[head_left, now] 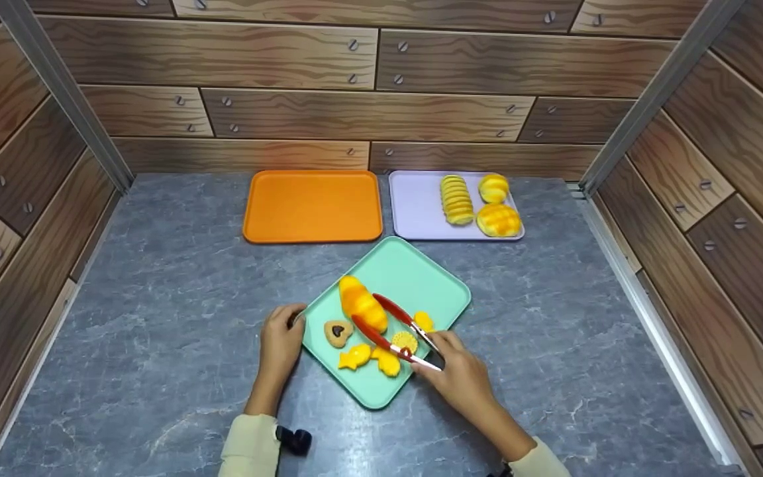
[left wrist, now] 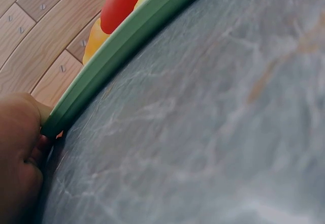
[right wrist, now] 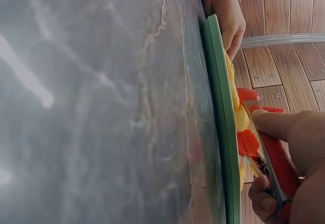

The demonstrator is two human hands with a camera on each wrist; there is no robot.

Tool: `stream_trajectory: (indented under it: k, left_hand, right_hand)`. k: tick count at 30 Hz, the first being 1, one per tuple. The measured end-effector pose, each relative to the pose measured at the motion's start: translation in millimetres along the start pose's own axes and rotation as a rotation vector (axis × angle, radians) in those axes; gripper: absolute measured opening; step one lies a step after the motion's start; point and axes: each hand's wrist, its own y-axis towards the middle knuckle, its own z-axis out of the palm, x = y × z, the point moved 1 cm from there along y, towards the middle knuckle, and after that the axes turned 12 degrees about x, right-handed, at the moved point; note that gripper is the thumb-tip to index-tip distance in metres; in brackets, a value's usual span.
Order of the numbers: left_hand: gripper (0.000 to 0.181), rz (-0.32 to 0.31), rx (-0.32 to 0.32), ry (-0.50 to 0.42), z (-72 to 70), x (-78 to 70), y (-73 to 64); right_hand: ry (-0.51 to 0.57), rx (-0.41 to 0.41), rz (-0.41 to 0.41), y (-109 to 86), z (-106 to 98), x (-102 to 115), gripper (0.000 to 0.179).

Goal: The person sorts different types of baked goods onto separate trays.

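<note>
A mint-green tray [head_left: 398, 265] lies turned cornerwise on the table. At its left corner, my left hand [head_left: 281, 344] grips the rim; the left wrist view shows the fingers at the tray edge [left wrist: 96, 76]. My right hand [head_left: 461, 371] holds tongs [head_left: 373, 336] with red tips. Those tips straddle the lower half of a yellow-orange toy croissant [head_left: 353, 295] on the tray. Around it lie a heart-shaped cookie [head_left: 332, 336] with a dark centre, a yellow fish-shaped piece [head_left: 355, 356], a round yellow biscuit [head_left: 405, 340] and other yellow pieces, partly covered by the tongs.
Behind the green tray stand an orange tray [head_left: 312, 205] with nothing on it and a lilac tray [head_left: 414, 205]. On the lilac one sit a long ridged bread [head_left: 456, 200] and two round buns [head_left: 499, 220]. Wood-patterned walls [head_left: 289, 112] enclose the grey table [head_left: 156, 331].
</note>
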Motion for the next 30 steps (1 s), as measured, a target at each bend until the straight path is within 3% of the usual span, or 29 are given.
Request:
stream_trajectory:
  k: [8, 20, 30]
  left_hand:
    - [0.021, 0.006, -0.001, -0.003, -0.5, -1.2, -0.8]
    - [0.021, 0.021, -0.003, -0.021, 0.7, 1.8, 0.1]
    - [0.023, -0.031, 0.023, -0.021, 0.7, 0.2, -0.7]
  right_hand:
    - [0.006, 0.004, -0.012, -1.5, 0.2, 0.9, 0.058]
    - [0.032, -0.059, -0.046, 1.0, -6.4, -0.1, 0.057]
    - [0.043, -0.137, -0.026, 16.3, -21.9, -12.0, 0.058]
